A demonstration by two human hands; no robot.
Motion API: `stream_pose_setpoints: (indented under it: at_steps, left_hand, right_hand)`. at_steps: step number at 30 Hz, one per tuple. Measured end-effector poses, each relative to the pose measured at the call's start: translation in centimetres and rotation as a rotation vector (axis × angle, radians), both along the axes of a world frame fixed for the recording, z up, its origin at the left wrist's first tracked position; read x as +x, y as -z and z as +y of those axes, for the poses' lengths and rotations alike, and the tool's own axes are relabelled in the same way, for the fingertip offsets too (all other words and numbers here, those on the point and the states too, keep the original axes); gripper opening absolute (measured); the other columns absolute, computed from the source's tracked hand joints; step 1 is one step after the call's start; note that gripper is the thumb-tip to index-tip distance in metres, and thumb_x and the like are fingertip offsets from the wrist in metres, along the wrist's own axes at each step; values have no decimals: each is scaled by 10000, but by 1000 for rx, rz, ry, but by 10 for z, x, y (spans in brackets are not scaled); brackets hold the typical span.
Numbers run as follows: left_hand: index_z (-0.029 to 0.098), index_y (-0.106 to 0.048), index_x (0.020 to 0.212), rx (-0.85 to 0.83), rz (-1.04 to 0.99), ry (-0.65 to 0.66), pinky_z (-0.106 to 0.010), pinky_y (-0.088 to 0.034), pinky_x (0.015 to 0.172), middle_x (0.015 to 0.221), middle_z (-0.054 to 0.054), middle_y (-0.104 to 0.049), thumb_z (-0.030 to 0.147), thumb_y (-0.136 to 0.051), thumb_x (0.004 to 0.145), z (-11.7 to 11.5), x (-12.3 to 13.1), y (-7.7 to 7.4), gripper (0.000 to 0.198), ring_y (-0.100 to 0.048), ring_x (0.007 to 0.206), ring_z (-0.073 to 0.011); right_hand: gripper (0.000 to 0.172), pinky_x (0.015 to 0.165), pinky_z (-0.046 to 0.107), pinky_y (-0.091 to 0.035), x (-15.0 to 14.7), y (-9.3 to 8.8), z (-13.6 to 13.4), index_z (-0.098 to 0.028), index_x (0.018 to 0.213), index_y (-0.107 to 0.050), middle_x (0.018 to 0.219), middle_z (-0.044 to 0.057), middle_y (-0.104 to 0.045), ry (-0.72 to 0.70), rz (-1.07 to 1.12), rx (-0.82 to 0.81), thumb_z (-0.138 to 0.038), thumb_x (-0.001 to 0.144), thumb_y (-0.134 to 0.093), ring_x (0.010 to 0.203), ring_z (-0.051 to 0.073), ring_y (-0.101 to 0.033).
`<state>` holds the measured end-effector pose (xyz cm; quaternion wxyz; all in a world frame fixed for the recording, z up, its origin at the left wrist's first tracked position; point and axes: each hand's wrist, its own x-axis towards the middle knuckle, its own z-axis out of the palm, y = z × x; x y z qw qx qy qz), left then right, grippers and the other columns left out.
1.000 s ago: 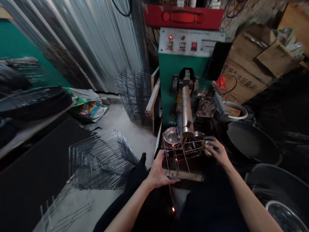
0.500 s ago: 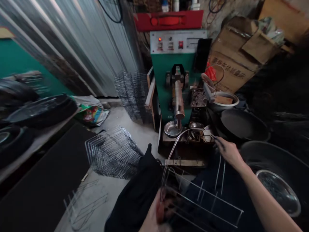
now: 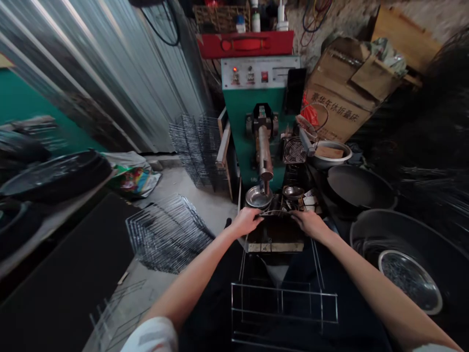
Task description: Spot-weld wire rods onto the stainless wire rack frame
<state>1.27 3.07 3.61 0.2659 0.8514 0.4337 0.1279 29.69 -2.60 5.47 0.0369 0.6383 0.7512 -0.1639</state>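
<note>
A wire rack frame point(image 3: 282, 303) lies across my lap, its long side wires running up toward the green welding machine point(image 3: 261, 105). My left hand point(image 3: 246, 221) is closed on the frame's far left end. My right hand point(image 3: 309, 222) is closed on the far right end. Both hands sit just below the machine's steel electrode arm point(image 3: 264, 159), over a dark wooden work block point(image 3: 275, 239). Two small metal bowls point(image 3: 258, 196) stand just behind my hands.
A pile of finished wire racks point(image 3: 166, 232) lies on the floor at left, more stand upright point(image 3: 198, 146) by the corrugated wall. Large dark basins point(image 3: 403, 244) and a steel bowl point(image 3: 410, 281) sit at right. Cardboard boxes point(image 3: 348, 93) are stacked behind.
The wire frame came off the electrode, swung down toward my lap and was turned round. My left hand dropped low, then came back up; both hands now grip the frame's far end at the machine.
</note>
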Motion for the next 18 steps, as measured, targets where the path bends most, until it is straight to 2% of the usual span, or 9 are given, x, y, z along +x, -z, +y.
stream_pose_setpoints:
  at_steps: [3,8,13,18]
  left_hand:
    - [114,-727,1033,66,0,22,-317,-448,806,979,-112,-717,245,-533,977,2,10,12,241,-680,932,-250]
    - [108,-650,879,142,-13,16,-307,-368,700,852,-98,-671,270,-502,1005,5,5,16,253,-618,774,-213]
    - [121,-590,836,168,-72,19,-281,-321,655,773,-63,-615,231,-482,998,11,0,12,224,-532,684,-155]
    - [123,-600,849,177,-107,22,-267,-333,670,753,-58,-595,233,-459,993,20,-6,0,230,-522,691,-148]
  right_hand:
    - [434,804,373,-505,-4,-1,3,-272,1440,-596,1102,124,-703,-4,-73,-16,-392,1091,-368,1044,319,-687]
    - [409,778,356,-480,-5,6,15,-277,1366,-629,1077,107,-709,-43,-50,-9,-408,1091,-356,1015,308,-692]
    - [383,690,338,-400,-7,9,29,-287,1276,-635,1023,77,-708,-103,-40,50,-442,1087,-340,964,298,-692]
    - [358,657,340,-327,-15,-11,42,-296,1302,-606,1035,69,-708,-144,-127,57,-419,1087,-347,961,290,-689]
